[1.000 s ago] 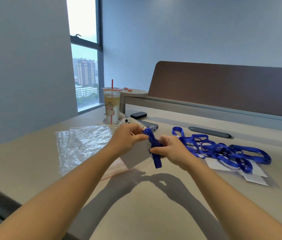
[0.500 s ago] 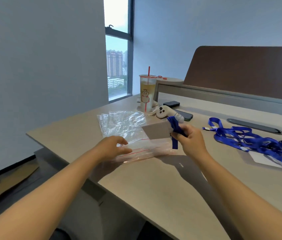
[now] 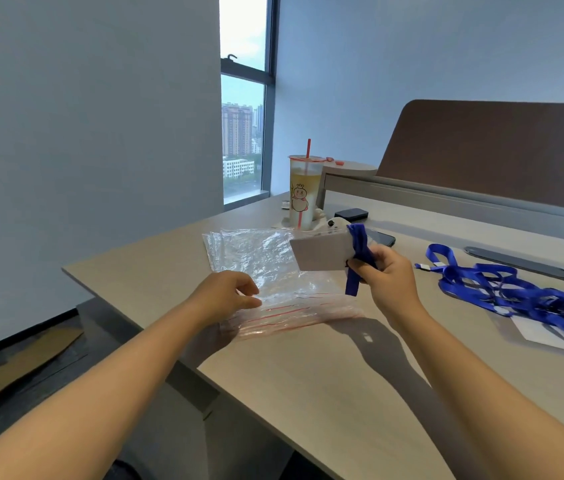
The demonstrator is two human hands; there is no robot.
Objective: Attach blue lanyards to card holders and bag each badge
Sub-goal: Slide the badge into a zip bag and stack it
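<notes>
- The card holder [image 3: 322, 252], a pale flat rectangle, is held up in the air above the far right part of the clear zip bags, with a blue lanyard [image 3: 358, 254] bunched round its right end and one short strap end hanging down.
- The right hand [image 3: 382, 277] grasps this badge, fingers and thumb curled round the lanyard and the holder's right edge.
- The left hand [image 3: 230, 294] reaches to the near left corner of the zip bags [image 3: 266, 271], thumb and fingertips closing toward a pinch on the top film; whether it has a firm hold of the plastic I cannot tell.
- The bags lie flat on the surface [image 3: 325, 393] in a small stack, their red-lined seal strips on the near side.
- Judged from this, the attaching is done for this badge and the bagging step is in hand.
- The next move calls for peeling one bag off the stack, opening its mouth at the red seal, and feeding the holder in with the strap tucked so it does not snag.
- Well to the right lies a tangle of spare lanyards [image 3: 516, 296] over more card holders [image 3: 543, 336].
- At the far side stand an iced drink cup [image 3: 303, 192] with a red straw and a dark phone [image 3: 382, 239].
</notes>
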